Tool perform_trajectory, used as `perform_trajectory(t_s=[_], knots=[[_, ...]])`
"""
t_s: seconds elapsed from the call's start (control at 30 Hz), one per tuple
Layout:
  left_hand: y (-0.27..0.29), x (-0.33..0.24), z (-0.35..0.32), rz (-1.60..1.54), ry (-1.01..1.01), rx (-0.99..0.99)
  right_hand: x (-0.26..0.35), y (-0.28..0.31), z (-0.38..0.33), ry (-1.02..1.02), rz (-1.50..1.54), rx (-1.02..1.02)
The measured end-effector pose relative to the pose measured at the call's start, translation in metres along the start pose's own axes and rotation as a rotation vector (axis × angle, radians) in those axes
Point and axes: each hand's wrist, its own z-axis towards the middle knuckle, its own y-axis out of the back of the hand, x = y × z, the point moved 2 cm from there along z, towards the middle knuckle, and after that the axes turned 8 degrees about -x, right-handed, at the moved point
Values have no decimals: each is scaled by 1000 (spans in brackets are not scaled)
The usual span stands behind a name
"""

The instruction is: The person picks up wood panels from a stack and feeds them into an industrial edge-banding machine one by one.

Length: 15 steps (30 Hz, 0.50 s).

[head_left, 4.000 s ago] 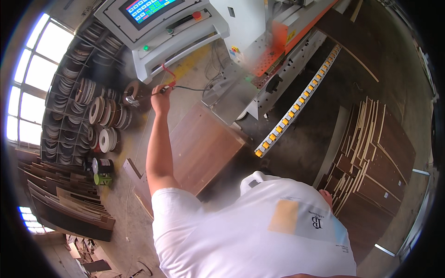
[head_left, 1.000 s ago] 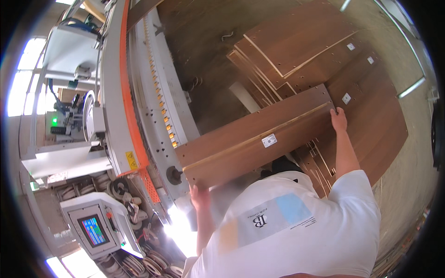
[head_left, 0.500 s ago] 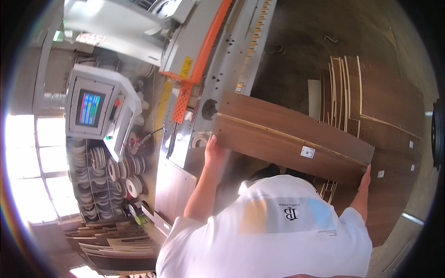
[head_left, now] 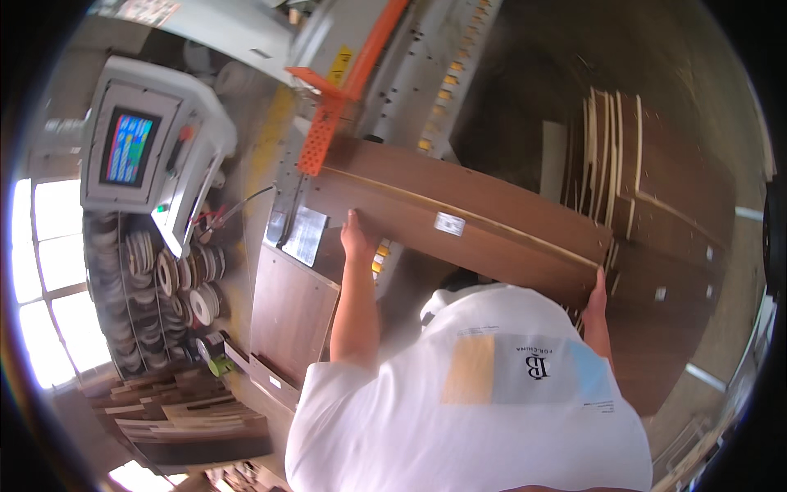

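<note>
Two long brown wood-grain boards point(head_left: 393, 211) lie lengthwise against each other, a pale raw edge running between them. A white label point(head_left: 449, 223) is stuck on the nearer board. My left hand point(head_left: 356, 236) grips its near edge toward the left, thumb on top and the other fingers hidden beneath. At the right end, my right hand point(head_left: 597, 291) is closed on the corner, its fingertips partly out of sight. The boards' left end rests over the machine bed point(head_left: 402, 90), beside a perforated orange bracket point(head_left: 324, 135).
A control panel point(head_left: 131, 148) with a lit screen stands at left, above racked rolls of edge banding point(head_left: 193, 275). Stacked brown panels point(head_left: 680, 189) fill the right side. Another brown panel point(head_left: 291, 303) lies left of my left arm. Board offcuts point(head_left: 180, 410) are piled lower left.
The boards have shifted left in my hands, their left end now reaching the orange bracket over the machine bed. My left hand sits further in from that end; my right hand stays at the right corner.
</note>
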Motion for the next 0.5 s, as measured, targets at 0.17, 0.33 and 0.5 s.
perform_trajectory(t_s=[0.17, 0.33, 0.5], knots=[[-8, -1, -21, 211, 52, -218, 12, -2, -3, -223, -279, 114], [0, -2, -5, 293, 41, -194, 48, -29, 30, -88, -209, 117], [6, -3, 4, 257, 38, -145, 79, -49, 55, -21, -251, 104]])
